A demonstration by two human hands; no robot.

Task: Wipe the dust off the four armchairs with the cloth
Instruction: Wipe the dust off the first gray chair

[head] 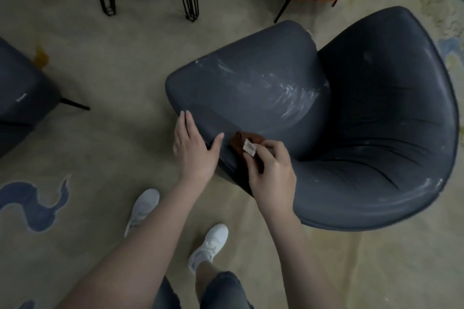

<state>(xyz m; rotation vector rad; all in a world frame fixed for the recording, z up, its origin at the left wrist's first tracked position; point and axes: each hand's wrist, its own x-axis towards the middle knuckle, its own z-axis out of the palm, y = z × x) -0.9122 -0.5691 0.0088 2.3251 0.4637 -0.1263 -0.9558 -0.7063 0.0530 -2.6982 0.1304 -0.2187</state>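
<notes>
While the brown cloth [238, 138] is gripped by the curled right hand [273, 173], the left hand [193, 148] is laid flat just beside it on the grey armchair [376, 120], probably to steady the cushion [241, 98]. Beyond the grip, white dust streaks [286, 93] are seen on that cushion; no container is present.

The person wears low white lace-up sneakers [209, 243] and dark grey shorts [222, 288] ending near the knee, with both forearms [150, 246] bare.
</notes>
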